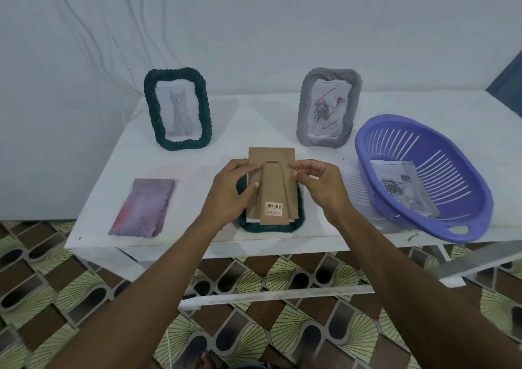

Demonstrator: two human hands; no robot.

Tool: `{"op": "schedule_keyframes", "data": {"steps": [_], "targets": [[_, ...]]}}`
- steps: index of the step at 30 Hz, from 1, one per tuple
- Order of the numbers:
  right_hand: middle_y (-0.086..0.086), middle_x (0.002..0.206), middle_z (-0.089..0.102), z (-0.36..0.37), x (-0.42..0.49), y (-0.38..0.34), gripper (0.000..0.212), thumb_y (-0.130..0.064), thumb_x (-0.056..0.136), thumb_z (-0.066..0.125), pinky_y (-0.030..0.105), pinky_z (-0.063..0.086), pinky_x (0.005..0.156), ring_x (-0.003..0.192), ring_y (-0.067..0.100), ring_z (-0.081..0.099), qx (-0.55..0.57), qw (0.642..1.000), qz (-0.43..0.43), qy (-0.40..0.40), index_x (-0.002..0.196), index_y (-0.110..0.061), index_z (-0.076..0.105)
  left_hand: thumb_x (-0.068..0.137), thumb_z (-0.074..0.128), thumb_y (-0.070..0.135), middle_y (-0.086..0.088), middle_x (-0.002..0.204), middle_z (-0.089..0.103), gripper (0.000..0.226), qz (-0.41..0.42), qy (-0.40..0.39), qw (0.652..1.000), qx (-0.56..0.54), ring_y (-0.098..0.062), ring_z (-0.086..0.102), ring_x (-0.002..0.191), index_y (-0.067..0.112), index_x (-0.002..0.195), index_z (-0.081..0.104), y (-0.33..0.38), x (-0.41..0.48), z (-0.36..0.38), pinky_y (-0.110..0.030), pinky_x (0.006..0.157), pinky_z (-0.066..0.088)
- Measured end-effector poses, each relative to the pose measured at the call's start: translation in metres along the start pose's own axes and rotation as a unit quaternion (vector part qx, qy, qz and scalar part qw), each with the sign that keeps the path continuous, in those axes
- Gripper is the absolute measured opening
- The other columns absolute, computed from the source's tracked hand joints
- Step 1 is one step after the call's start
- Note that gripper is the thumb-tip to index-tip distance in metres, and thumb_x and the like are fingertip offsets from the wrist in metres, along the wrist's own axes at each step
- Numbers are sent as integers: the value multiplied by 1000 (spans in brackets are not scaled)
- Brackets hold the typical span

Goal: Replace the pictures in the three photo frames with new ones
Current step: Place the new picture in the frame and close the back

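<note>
- Down at the near edge of the white table [197, 154], a dark green frame [299, 222] lies face down, with its brown backing board [271, 157] sticking out past the frame's far end.
- Left hand [230, 192] is on the board's left side, thumb pressed onto the cardboard, fingers curled over the left edge. Looks like it's pinching the board.
- Right hand [322, 183] is at the upper right edge, fingertips pinched together against the board. Can't tell if it's on a tab or just the edge.
- The board's long axis runs straight away from the person, and the stand flap with the barcode sticker [274, 209] lies along the same line.
- Both hands are about equally close, one per long side, so I'd guess the board either slides along that axis or lifts straight up.
- Two more frames stand upright at the back: another green frame [149, 109] with a cat picture and a grey frame [303, 106] with a rose picture.
- Over to the right, a purple basket [463, 227] holds a rose print [401, 188]. On the left a purplish print [144, 207] lies flat.
</note>
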State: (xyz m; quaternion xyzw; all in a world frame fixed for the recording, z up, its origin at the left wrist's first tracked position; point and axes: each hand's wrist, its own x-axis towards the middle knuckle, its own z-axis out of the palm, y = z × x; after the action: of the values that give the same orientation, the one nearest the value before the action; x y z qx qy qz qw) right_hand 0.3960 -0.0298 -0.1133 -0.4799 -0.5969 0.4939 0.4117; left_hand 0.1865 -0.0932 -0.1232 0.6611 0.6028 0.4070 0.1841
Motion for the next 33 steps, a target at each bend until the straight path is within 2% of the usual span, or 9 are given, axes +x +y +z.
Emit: {"op": "schedule_keyframes", "data": {"steps": [5, 9, 13, 15, 17, 19, 22, 25, 33], "targets": [[-4, 87, 73, 2, 0, 3, 15, -10, 87, 69, 19, 48, 81, 94, 10, 65, -11, 1000, 12, 0, 94, -21, 75, 90, 64, 18, 4, 131, 53, 40, -11, -3, 999, 33, -11, 45, 120, 23, 129, 59, -8, 0, 4, -24, 103, 34], [-2, 85, 73, 5, 1, 7, 15, -11, 87, 69, 23, 48, 86, 97, 15, 65, -22, 1000, 23, 0, 94, -22, 76, 89, 66, 20, 3, 129, 54, 40, -9, -4, 999, 52, -10, 43, 119, 23, 129, 59, -13, -2, 5, -24, 102, 33], [-4, 86, 72, 8, -2, 7, 15, -12, 87, 68, 19, 46, 84, 90, 2, 63, -44, 999, 25, -2, 96, -22, 75, 89, 66, 21, 0, 127, 56, 40, 0, -3, 998, 65, -15, 44, 119, 22, 128, 61, -22, -4, 6, -31, 103, 36], [-7, 88, 71, 9, -1, 10, 15, -15, 87, 68, 19, 44, 83, 89, -1, 61, -97, 995, 0, 2, 97, -24, 75, 91, 63, 25, -1, 127, 56, 38, 11, -13, 996, 86, -15, 44, 119, 21, 129, 60, -25, -4, 8, -31, 103, 36], [-17, 86, 68, 9, -1, 17, 15, -20, 87, 69, 30, 43, 91, 97, 7, 58, -204, 978, -53, 7, 98, -28, 73, 93, 57, 31, -2, 126, 58, 37, 28, -25, 991, 127, -17, 44, 118, 20, 128, 61, -28, -4, 9, -33, 101, 38], [-24, 84, 63, 11, -3, 23, 18, -23, 87, 67, 35, 37, 90, 102, 13, 48, -302, 948, -104, 8, 102, -32, 72, 93, 47, 39, -2, 124, 60, 41, 45, -34, 984, 172, -20, 46, 117, 20, 125, 62, -30, -5, 10, -40, 98, 41], [-12, 96, 68, 12, -6, 33, 18, -25, 86, 67, 39, 35, 81, 102, 18, 44, -376, 908, -180, 34, 103, -29, 73, 92, 41, 43, 0, 125, 59, 43, 51, -36, 974, 217, -22, 44, 122, 22, 124, 62, -32, -5, 11, -44, 100, 38], [-8, 104, 66, 12, -4, 41, 17, -26, 85, 68, 36, 33, 79, 105, 19, 45, -391, 898, -196, 44, 101, -27, 74, 91, 48, 42, -1, 127, 57, 40, 43, -28, 971, 234, -23, 42, 125, 21, 122, 63, -33, -6, 12, -43, 103, 33], [-9, 107, 67, 12, -3, 40, 17, -24, 85, 70, 37, 36, 84, 107, 17, 46, -351, 918, -182, 33, 101, -22, 74, 87, 56, 43, 3, 128, 60, 45, 14, -15, 987, 160, -16, 43, 123, 17, 124, 63, -41, -5, 14, -41, 104, 38]]}}
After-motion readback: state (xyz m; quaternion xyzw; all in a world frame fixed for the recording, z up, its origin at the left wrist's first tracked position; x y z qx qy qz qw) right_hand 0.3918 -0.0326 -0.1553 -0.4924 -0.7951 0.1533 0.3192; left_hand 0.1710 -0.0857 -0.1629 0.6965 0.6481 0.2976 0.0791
